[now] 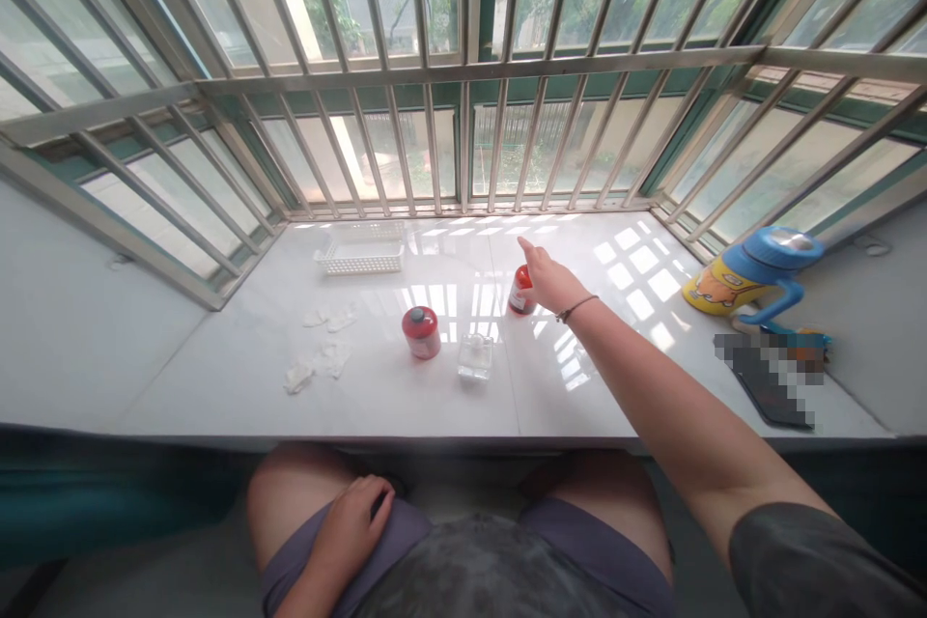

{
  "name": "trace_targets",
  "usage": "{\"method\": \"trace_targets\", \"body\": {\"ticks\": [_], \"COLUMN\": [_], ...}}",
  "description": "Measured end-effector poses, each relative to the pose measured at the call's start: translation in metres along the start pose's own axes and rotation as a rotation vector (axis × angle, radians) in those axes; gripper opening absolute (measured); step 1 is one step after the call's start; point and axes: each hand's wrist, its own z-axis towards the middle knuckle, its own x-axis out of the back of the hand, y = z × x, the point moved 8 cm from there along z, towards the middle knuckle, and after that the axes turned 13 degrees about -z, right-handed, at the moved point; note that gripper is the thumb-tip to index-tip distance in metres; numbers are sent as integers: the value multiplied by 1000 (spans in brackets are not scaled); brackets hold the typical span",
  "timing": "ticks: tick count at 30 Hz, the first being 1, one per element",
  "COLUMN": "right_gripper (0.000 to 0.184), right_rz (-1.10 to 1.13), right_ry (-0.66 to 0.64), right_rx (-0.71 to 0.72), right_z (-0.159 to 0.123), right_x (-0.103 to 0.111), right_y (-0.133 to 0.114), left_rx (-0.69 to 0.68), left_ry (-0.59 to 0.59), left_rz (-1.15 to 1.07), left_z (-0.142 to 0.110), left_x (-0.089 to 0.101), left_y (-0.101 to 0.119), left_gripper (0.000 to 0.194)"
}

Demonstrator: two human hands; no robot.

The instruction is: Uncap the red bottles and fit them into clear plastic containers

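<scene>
Right hand pointing at red bottle on window sill

Right hand (551, 278) reaches out over the white stone sill (441, 406), index finger extended, other fingers loosely curled, holding nothing. It is just beside the red bottle (522, 294), which stands upright near the far edge; contact can't be told. White label on the bottle, writing too small to read. Left hand (351, 526) rests on the person's left thigh near the shorts (348, 541), fingers loosely curled, empty.

On the sill: red can (421, 332) with dark top, label unreadable; small glass bottle (475, 356) just right of it; white plastic basket (360, 249) far left; crumpled white tissue (319, 354) near left. Far right, blue-and-yellow cup (753, 275) with cartoon print, no readable words. Dark pouch (772, 389) near right, partly pixelated. Steel window bars (463, 68) behind.
</scene>
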Motion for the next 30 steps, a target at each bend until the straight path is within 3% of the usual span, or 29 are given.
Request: {"method": "trace_targets", "body": {"ticks": [4,8,12,15,17,20,23,30], "right_gripper": [100,72,51,55,58,63,71,85], "right_rz": [-40,-122,-207,-267,-285,-223,-126,1], "right_ry": [100,189,31,-7,-36,-67,-82,-128], "right_rx": [-37,-133,-232,-356,-407,-398,-378,-401], "right_z": [-7,-67,-153,-205,-223,-226,-207,-144], "right_x": [21,36,12,-13,-34,-64,-83,-88], "right_y": [19,29,27,33,41,51,59,72], "left_rx": [8,1,-53,-134,-190,-286,-411,-565], "left_ry": [-1,3,24,70,98,121,168,302], "left_rz": [13,23,7,-8,-19,-29,-52,-160], "left_z": [-1,-1,2,5,7,9,9,21], "left_x": [0,0,-1,-3,-5,-7,-2,22], "left_y": [-1,-1,0,10,24,55,94,161], "left_gripper": [29,29,29,31,32,31,25,13]}}
